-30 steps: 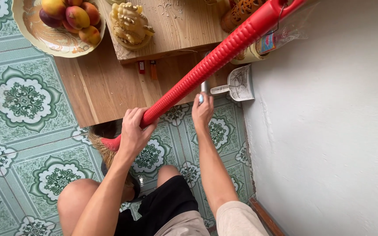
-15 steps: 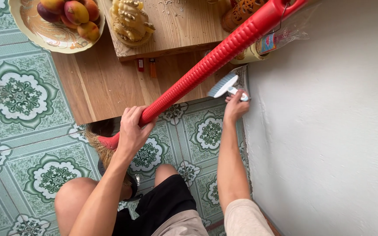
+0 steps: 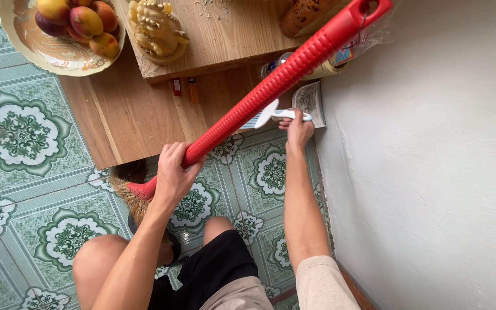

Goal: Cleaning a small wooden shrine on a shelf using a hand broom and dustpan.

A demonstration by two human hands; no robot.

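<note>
**Broom in one hand, dustpan in the other**

The left hand is wrapped fully round the red broom handle, low down near the straw head, fingers closed tight on the ribbed plastic. The handle runs up and to the right, across the edge of the low wooden tabletop, its top end close to the white wall. It looks stiff and light, and the ribbing should keep it from slipping; held this low, the long upper end will want to swing, so a hold nearer the middle would steady it better, I'd judge.

The right hand reaches out to the floor by the wall and closes on the pale handle of the white dustpan, whose pan tilts up behind the broom handle. Thin plastic, light, probably a bit flexible; the handle is the obvious place to take it.

On the tabletop sit a bowl of fruit, a golden figure on a raised board and two small lighters. The tiled floor is green and patterned
</note>
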